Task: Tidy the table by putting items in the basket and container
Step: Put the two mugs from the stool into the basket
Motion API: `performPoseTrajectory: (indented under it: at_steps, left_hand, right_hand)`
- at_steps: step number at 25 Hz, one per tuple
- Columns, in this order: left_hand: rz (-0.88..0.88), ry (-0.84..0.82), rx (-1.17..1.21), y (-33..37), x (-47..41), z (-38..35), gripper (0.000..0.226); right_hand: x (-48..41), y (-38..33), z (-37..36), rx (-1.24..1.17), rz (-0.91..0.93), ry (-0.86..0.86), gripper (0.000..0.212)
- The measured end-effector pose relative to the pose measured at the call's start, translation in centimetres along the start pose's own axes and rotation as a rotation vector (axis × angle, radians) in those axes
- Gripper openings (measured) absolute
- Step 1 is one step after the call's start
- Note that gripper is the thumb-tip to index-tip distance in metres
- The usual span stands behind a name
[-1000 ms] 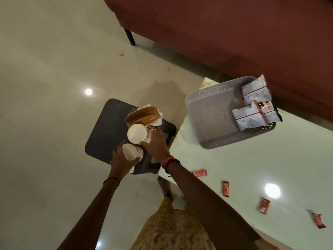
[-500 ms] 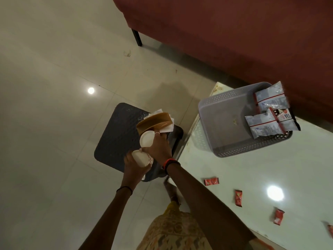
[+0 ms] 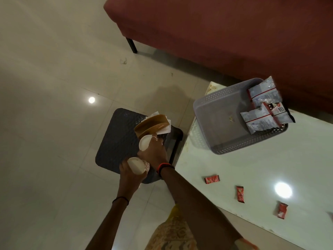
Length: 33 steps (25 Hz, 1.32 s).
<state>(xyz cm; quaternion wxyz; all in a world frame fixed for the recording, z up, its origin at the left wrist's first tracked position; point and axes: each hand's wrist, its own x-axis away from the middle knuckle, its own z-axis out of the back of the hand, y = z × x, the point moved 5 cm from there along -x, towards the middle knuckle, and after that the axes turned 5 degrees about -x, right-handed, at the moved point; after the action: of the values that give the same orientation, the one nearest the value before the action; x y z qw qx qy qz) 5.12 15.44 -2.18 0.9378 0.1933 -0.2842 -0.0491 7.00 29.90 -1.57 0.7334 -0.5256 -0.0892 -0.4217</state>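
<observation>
Each hand had a paper cup: the right hand (image 3: pixel 153 152) was wrapped around a white cup (image 3: pixel 145 144), and the left hand (image 3: pixel 130 173) gripped a patterned cup (image 3: pixel 137 165) tipped on its side. Both hovered over the dark container (image 3: pixel 115 139) on the floor beside the desk (image 3: pixel 252 168), which already held a brown cardboard piece (image 3: pixel 151 124) and napkins. Looked like the drop-the-cups step — next would be letting go right over the opening. Out on the desk, the grey basket (image 3: pixel 216 112) held snack packets (image 3: pixel 264 107), while red sachets (image 3: pixel 212 179) lay loose — probably basket-bound.
</observation>
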Motion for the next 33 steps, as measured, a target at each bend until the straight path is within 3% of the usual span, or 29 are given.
performPoseTrajectory:
  at_steps: [8,12,18,21,29,33]
  left_hand:
    - [-0.063,0.001,0.000,1.9,2.9,1.3,0.101]
    - [-0.281,0.011,-0.108,6.2,4.8,0.7,0.096]
    - [-0.452,-0.209,-0.018,14.8,5.0,-1.5,0.089]
    - [-0.534,-0.165,0.088,20.4,4.2,-1.8,0.091]
    - [-0.796,-0.276,-0.148,34.1,-0.8,-8.9,0.097]
    - [-0.811,-0.317,-0.278,37.4,-3.7,-14.1,0.096]
  right_hand:
    - [3.0,4.5,5.4,-0.232,-0.167,0.146,0.096]
    - [4.2,6.3,11.7,-0.405,-0.183,0.302,0.088]
    - [4.3,8.4,21.1,-0.582,-0.230,0.530,0.082]
    - [3.6,10.0,24.9,-0.568,-0.267,0.602,0.081]
    - [1.7,14.8,29.3,-0.477,-0.360,0.597,0.083]
    - [0.9,17.0,30.0,-0.443,-0.391,0.585,0.086]
